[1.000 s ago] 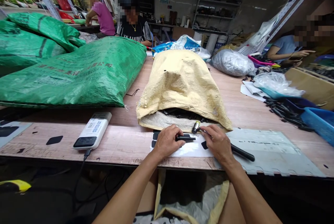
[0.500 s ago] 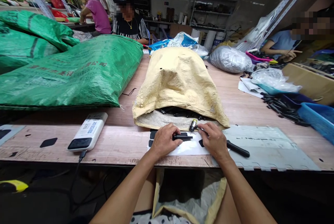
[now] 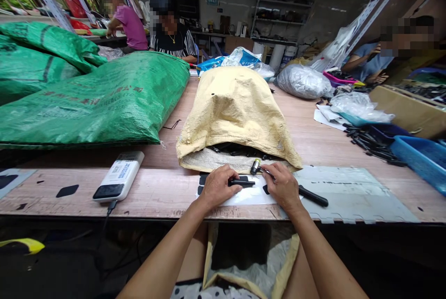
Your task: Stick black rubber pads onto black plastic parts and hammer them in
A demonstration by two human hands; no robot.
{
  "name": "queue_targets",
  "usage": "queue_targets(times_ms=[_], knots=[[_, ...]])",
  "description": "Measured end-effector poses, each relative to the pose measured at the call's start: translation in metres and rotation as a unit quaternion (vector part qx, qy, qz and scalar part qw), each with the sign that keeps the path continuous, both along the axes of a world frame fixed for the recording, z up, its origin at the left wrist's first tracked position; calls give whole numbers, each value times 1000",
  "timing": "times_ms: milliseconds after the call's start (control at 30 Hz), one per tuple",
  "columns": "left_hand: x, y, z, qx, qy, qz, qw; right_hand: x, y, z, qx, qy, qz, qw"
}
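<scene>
My left hand (image 3: 219, 186) is closed on a small black rod-like part (image 3: 245, 183) just over a white sheet (image 3: 240, 200) with black patches. My right hand (image 3: 283, 185) grips a small hammer by its shaft; the yellow-tipped metal head (image 3: 255, 166) is to the left of the fingers, and the black handle (image 3: 313, 196) sticks out to the right. Behind both hands lies a yellow woven sack (image 3: 240, 103), its mouth facing me, with black parts (image 3: 237, 150) inside.
A green sack (image 3: 139, 99) and a white power bank (image 3: 119, 177) with a cable lie left. On the right are a grey mat (image 3: 355, 192), black parts (image 3: 371, 148) and a blue bin (image 3: 418, 159). An open sack (image 3: 289, 257) is at my lap. Three people sit beyond.
Both hands keep their holds and have hardly moved. The view has shifted slightly. At the right, a person's hand has come up towards the head.
</scene>
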State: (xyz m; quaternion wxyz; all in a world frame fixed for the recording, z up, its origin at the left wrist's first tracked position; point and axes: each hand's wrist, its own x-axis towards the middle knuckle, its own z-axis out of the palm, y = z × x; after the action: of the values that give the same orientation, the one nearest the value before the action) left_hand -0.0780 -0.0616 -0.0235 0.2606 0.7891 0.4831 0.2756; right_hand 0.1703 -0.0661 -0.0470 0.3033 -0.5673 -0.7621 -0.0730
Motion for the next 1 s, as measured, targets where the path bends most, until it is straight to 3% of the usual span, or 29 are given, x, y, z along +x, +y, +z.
queue_targets(times_ms=[100,200,267,367,500,567,667,800,833,900,933,1000], knots=[[2,-18,19,-7,4,-30,1000,0,0,0,-2,-1,-1,1000],[8,-53,36,-47,-11,-135,990,0,1,0,-5,-3,0,1000],[14,-78,35,-100,-2,-213,972,0,1,0,-8,-2,0,1000],[24,-104,3,-159,72,-229,958,0,1,0,-11,2,1,1000],[31,-114,-53,-239,187,-137,943,-1,1,1,-10,2,0,1000],[32,-115,-63,-271,224,-125,928,-1,0,2,-10,-1,-1,1000],[30,-112,-42,-253,218,-187,924,-1,0,2,-11,-4,1,1000],[24,-79,18,-245,89,-322,910,-1,0,1,-12,-7,-1,1000],[24,-63,30,-220,60,-308,924,-1,-1,1,-12,-7,-2,1000],[24,-26,44,-111,49,-181,976,-2,0,0,-11,-6,-4,1000],[25,-6,46,-60,57,-98,992,-2,0,0,-10,-4,-4,1000],[28,30,43,15,98,33,995,-1,0,0,-7,1,-1,1000]])
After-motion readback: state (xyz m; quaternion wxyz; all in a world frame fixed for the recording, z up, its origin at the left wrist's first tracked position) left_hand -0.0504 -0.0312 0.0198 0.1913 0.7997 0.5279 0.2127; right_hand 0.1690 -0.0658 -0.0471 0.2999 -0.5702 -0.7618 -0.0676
